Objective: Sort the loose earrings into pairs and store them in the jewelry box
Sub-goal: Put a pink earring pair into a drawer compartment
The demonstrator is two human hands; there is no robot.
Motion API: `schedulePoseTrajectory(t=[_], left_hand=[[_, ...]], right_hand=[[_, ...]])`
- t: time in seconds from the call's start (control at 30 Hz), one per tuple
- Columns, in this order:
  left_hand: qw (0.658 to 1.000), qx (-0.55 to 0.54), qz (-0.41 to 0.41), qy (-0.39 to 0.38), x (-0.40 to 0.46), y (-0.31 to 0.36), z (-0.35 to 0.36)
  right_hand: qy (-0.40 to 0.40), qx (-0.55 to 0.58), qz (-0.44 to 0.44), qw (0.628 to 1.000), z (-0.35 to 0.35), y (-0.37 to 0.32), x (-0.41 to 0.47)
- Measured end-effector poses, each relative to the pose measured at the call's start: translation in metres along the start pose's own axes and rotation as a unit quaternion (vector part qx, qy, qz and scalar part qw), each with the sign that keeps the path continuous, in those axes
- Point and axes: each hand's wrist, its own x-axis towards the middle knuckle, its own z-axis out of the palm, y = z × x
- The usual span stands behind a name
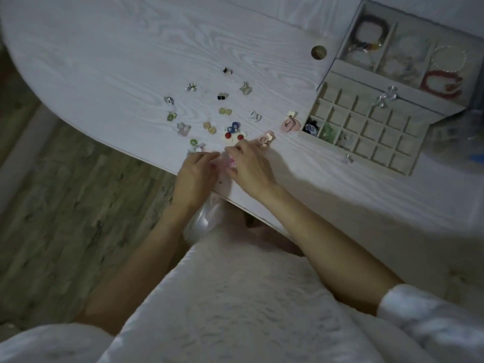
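Both forearms bare, reaching forward from white sleeves over the near table (110, 61) edge. Left hand (195, 174) palm down, knuckles up, fingers curled toward the right hand. Right hand (248, 166) angled in from the right, wrist over the edge, fingers bent down and pointing left. The two sets of fingertips meet around a small pink earring (231, 162); it sits between them, just inside the table edge. Left grip: fingers curled at it, but whether they pinch it or only touch, cannot tell. Right grip: also hidden by the knuckles and blur, cannot tell.

Loose earrings spread on the table beyond the hands, mostly in twos: red pair (233, 137) just past the right fingers, pink pair (265, 137) beside the right knuckles, cream pair (209, 127), green pair (171, 116), black pair (222, 96), pearl pair (191, 87).

Jewelry box (429, 115) open, far right, well apart from the hands. Its gridded tray (366, 132) holds a few items in the leftmost cells: dark (311, 125), green (327, 132). Upper compartments hold bracelets; a red one (442, 83) shows clearly.
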Motion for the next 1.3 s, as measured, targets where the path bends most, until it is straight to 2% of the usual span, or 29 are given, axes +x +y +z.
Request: schedulePoseTrajectory(t=[0.17,0.37,0.53,0.7,0.87,0.97,1.1,1.3], left_hand=[[1.0,0.005,0.009,-0.012,0.006,-0.003,0.002],[0.997,-0.007,-0.042,-0.071,0.013,-0.007,0.004],[0.998,0.011,0.003,-0.065,0.007,0.0,0.005],[0.997,-0.021,0.036,-0.072,0.012,0.007,0.009],[0.989,-0.062,0.072,-0.112,0.019,0.03,0.027],[0.98,-0.138,0.041,-0.139,0.022,0.056,0.041],[0.966,-0.211,0.036,-0.148,0.035,0.106,0.054],[0.949,-0.265,0.056,-0.162,0.069,0.185,0.077]], right_hand=[[0.016,-0.006,0.012,1.0,0.005,-0.004,0.005],[0.001,0.027,0.056,0.998,0.005,0.003,-0.002],[-0.01,0.042,0.074,0.996,-0.001,0.015,-0.018],[0.035,0.04,0.075,0.996,-0.009,0.036,-0.035],[0.073,0.07,0.066,0.993,-0.017,0.051,-0.051],[0.118,0.158,0.13,0.972,-0.028,0.062,-0.061],[0.187,0.256,0.214,0.924,-0.059,0.085,-0.074],[0.274,0.298,0.296,0.865,-0.104,0.129,-0.091]])
